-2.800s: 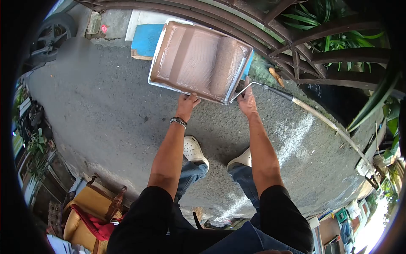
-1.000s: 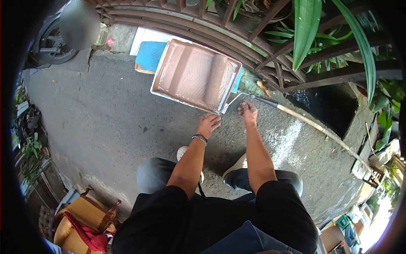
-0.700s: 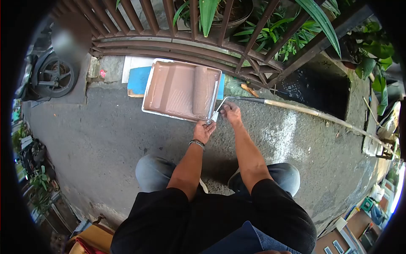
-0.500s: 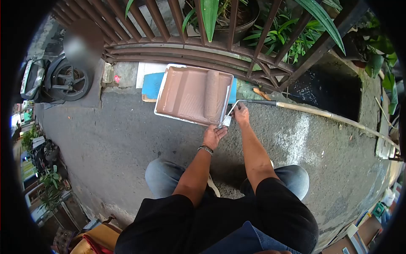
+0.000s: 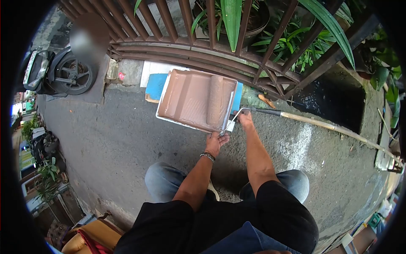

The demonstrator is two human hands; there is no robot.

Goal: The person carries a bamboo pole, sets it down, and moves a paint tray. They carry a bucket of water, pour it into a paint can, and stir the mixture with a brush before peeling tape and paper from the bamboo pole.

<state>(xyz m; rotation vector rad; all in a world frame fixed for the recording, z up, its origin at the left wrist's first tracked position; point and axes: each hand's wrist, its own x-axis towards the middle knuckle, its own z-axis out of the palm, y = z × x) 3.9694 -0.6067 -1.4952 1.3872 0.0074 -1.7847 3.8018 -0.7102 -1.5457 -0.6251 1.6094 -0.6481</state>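
Note:
A shallow white paint tray (image 5: 182, 111) coated with brownish-pink paint lies in front of me, on top of a blue board (image 5: 156, 86). A paint roller (image 5: 215, 99) covered in the same paint rests in it, its wire frame bending out over the tray's right side to a long pole (image 5: 313, 121). My left hand (image 5: 214, 143) is at the near right corner, fingers curled against the rim. Beside the wire, my right hand (image 5: 245, 120) grips the tray's right edge; its fingertips are partly hidden. A small white piece (image 5: 231, 125) shows between my hands.
A brown metal fence (image 5: 177, 51) runs behind the tray, with potted plants (image 5: 292, 44) beyond it. At the right is a dark water-filled pit (image 5: 330, 99). A motorcycle wheel (image 5: 72, 74) stands at the left near a blurred patch. White powder (image 5: 298, 146) marks the asphalt.
The whole view has shifted slightly, so the tray, fence and pole appear lower and a little further right. Both hands stay at the tray's near right corner, with hardly any movement relative to it.

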